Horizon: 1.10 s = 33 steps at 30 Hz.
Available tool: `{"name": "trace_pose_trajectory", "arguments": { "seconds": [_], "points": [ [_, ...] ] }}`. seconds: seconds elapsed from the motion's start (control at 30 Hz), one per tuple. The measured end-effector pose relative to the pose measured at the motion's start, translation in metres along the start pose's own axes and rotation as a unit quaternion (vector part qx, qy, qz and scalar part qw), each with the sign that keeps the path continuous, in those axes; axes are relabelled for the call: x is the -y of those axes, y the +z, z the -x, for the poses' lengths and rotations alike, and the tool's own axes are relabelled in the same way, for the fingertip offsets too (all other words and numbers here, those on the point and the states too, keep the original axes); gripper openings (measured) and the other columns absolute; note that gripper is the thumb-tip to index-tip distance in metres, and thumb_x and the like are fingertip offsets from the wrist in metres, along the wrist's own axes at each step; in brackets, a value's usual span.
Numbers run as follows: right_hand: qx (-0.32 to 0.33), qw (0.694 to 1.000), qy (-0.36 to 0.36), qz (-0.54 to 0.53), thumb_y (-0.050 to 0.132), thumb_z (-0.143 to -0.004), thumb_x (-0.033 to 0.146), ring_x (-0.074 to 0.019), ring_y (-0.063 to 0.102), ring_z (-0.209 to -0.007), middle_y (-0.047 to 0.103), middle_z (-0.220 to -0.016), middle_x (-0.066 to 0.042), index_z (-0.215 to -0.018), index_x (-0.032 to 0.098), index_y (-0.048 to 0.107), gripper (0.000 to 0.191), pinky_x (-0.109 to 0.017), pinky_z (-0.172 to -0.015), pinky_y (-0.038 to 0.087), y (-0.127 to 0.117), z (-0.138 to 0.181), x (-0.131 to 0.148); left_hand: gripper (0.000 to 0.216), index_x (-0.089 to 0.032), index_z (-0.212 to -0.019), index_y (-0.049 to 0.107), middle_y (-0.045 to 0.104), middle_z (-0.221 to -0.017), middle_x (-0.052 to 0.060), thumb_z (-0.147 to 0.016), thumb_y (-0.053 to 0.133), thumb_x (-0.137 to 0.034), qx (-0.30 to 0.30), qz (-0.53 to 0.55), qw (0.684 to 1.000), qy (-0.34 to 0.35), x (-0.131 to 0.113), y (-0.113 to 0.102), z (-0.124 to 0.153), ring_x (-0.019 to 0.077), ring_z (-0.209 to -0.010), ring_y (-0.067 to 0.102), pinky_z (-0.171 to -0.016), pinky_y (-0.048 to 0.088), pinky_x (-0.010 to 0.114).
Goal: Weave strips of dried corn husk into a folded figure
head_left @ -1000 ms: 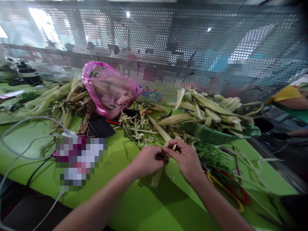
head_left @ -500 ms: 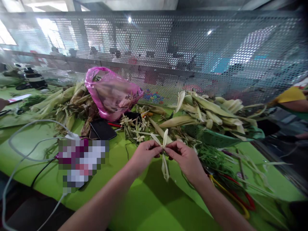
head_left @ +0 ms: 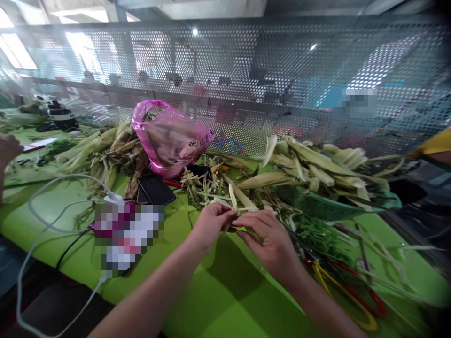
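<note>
Over the green table (head_left: 218,300) my left hand (head_left: 210,223) and my right hand (head_left: 271,239) meet around a small corn piece with pale husk leaves (head_left: 232,199). Both hands are closed on it, fingertips pinching the husk between them. The cob itself is mostly hidden by my fingers. Just beyond my hands lies a scatter of husk scraps (head_left: 202,185).
A green basket (head_left: 317,202) heaped with husked corn sits at right. A pink plastic bag (head_left: 171,138), a black phone (head_left: 155,188) and a pile of unhusked corn (head_left: 102,150) lie at back left. White cables (head_left: 45,206) run at left. Red and yellow scissors (head_left: 347,291) lie at right. Other people's arms show at both edges.
The husk strip that hung down between my hands half a second ago is gone from there; leaves now stick up above my fingers. My hands have lowered slightly and closed together.
</note>
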State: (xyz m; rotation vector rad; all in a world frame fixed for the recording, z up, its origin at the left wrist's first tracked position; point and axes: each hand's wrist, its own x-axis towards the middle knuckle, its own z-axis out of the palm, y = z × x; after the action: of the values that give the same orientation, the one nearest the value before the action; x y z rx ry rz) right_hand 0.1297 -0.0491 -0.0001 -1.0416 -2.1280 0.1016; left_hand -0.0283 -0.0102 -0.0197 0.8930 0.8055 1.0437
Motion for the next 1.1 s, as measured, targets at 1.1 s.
{"name": "trace_pose_trajectory", "arguments": {
  "seconds": [1.1],
  "points": [
    [-0.086,0.957,0.24,-0.139,0.059,-0.088,0.033,-0.0193,0.058,-0.076,0.064,-0.083,-0.003,-0.088,0.022,0.061,0.01,-0.03,-0.07,0.046,0.006,0.005,-0.008,0.018,-0.011,-0.082,0.067,0.065,-0.083,0.005,-0.068,0.073,-0.021,0.025,0.023,0.999,0.0,0.004,0.013,0.009,0.0115,-0.071,0.059,-0.075,0.049,0.028]
  ]
}}
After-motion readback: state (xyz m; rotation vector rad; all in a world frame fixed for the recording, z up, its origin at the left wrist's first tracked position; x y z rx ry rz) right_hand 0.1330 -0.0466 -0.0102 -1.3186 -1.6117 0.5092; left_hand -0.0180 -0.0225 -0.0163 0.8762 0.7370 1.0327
